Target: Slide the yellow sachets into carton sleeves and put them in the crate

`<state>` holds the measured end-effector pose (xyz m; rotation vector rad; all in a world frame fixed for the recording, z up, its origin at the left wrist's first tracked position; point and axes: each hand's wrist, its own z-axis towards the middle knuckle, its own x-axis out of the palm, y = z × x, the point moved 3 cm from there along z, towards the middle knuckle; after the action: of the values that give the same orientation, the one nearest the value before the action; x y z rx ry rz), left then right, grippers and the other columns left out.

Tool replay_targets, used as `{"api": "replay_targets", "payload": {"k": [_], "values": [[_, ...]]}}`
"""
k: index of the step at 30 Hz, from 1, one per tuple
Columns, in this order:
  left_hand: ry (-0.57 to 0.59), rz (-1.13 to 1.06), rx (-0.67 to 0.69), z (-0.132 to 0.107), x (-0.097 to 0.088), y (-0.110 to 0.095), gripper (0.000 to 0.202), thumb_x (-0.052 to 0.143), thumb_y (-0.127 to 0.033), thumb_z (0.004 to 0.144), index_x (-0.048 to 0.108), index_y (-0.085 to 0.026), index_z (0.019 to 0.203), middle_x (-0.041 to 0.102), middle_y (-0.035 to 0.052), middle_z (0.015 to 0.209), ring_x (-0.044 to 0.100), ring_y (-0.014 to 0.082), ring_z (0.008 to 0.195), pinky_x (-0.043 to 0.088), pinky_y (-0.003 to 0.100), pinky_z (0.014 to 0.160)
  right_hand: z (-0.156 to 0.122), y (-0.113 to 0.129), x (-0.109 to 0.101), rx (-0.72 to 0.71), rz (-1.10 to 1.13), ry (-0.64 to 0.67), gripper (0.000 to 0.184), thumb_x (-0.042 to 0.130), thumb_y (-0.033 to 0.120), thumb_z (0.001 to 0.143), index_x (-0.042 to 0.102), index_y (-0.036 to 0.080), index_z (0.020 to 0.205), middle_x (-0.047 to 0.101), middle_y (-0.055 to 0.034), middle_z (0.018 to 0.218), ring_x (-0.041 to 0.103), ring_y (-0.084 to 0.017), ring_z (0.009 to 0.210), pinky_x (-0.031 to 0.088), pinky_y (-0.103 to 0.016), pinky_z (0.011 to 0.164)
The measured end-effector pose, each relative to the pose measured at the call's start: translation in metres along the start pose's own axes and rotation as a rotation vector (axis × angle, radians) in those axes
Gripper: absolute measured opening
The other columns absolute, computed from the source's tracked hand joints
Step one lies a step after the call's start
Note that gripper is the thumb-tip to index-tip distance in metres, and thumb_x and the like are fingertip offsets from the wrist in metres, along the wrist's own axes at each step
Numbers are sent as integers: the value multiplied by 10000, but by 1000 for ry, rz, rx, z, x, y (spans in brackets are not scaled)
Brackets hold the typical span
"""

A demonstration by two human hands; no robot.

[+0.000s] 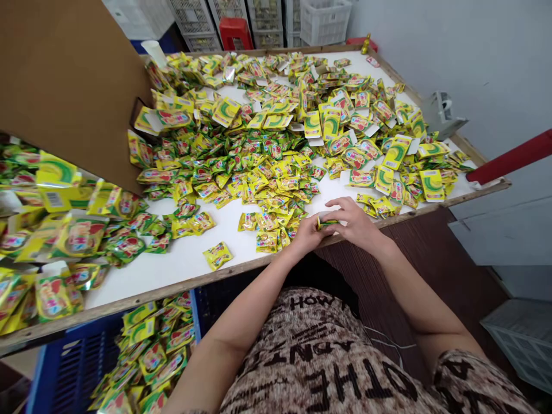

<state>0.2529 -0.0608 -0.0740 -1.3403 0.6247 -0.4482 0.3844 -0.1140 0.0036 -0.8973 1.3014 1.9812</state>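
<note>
Fingers of the left hand and right hand are clamped on a small yellow pack, between them at the near edge of the table. Loose packets heap just left of the fingers, boxes lie beyond, and a blue crate stands lower left.
</note>
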Motion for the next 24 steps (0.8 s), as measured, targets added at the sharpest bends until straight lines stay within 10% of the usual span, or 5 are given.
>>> {"api": "replay_targets", "payload": {"k": [7,12,16,24], "values": [[-19,-38,-32,0,0,-2,303,745,-342,733,655,-149,948,670,11,835,582,164,767,458,281,742,-11,-8,3,140,27,-130,94,728,200,807,795,254,844,671,-82,1005,556,-269,1011,493,-468,900],[-57,-174,-43,-11,-13,-10,514,702,-464,795,616,-189,1220,669,76,1207,585,247,1149,446,364,1005,-22,-11,0,357,529,-261,228,696,345,843,762,269,1047,669,-66,1085,640,-196,908,561,-346,730],[-24,-458,-154,-18,-19,-12,430,592,-490,884,670,-216,1205,665,65,1264,550,248,1247,390,379,1100,-24,-16,11,578,919,-389,239,766,395,769,754,211,922,686,-25,763,610,-135,648,509,-255,535],[-3,-681,-244,-17,-13,-19,344,658,-416,857,740,-180,1093,729,74,1149,626,217,1121,414,341,1057,-20,-23,20,696,1251,-180,321,843,357,683,664,208,904,599,45,689,531,-70,510,393,-183,425]]}}
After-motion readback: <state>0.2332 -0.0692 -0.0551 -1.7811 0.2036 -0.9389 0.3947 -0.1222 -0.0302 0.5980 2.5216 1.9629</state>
